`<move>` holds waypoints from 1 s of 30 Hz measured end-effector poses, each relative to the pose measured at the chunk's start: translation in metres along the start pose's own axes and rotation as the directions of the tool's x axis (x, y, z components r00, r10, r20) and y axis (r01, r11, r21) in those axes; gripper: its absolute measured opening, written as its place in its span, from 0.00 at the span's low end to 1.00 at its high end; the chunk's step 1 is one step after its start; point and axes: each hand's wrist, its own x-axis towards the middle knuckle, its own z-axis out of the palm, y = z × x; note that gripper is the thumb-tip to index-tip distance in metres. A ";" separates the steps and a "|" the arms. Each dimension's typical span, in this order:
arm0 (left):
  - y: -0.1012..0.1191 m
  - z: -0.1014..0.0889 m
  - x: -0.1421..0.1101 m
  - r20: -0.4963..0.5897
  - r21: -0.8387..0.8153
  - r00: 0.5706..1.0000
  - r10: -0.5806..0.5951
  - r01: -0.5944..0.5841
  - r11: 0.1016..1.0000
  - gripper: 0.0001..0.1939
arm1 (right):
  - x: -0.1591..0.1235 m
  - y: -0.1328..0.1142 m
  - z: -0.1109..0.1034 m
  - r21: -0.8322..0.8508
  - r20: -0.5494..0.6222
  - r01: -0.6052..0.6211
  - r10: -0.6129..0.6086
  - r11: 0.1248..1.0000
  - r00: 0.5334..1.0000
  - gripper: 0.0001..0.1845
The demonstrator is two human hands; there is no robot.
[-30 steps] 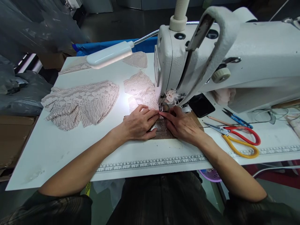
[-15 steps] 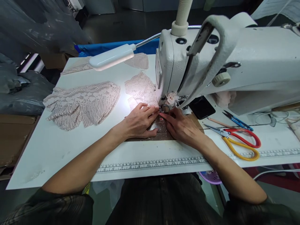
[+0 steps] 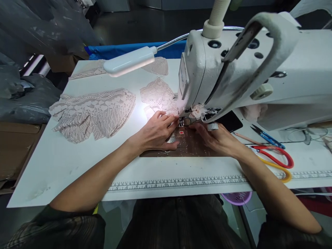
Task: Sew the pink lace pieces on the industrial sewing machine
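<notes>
A pale pink lace piece (image 3: 158, 92) lies at the sewing machine's (image 3: 198, 65) needle, lit by a lamp. My left hand (image 3: 157, 133) rests over its near edge, fingers bent and pressed together on the lace beside the presser foot (image 3: 181, 122), thumb pointing right over the brown bed plate (image 3: 189, 149). My right hand (image 3: 219, 138) is right of the foot, fingers closed and reaching toward it. A white knob (image 3: 212, 126) partly covers this hand; what its fingertips hold, if anything, is too small to make out. A pink fabric flower (image 3: 198, 111) hangs on the machine head.
Another lace piece (image 3: 95, 114) lies left, with more lace (image 3: 155, 65) behind the lamp (image 3: 129, 61). At right are a dark phone (image 3: 230, 121), a pencil (image 3: 247, 139), blue snips (image 3: 268, 136) and red-and-yellow-handled scissors (image 3: 277, 157). A printed ruler (image 3: 176, 183) runs along the front edge.
My right hand has moved right, away from the presser foot, uncovering more of the bed plate. The left hand stays by the foot on the lace. The view has shifted slightly.
</notes>
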 end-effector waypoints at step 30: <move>0.030 -0.005 0.002 -0.056 0.209 0.939 -0.340 0.344 0.915 0.23 | -0.004 0.012 0.033 -0.286 -0.208 0.004 -0.066 0.958 0.976 0.17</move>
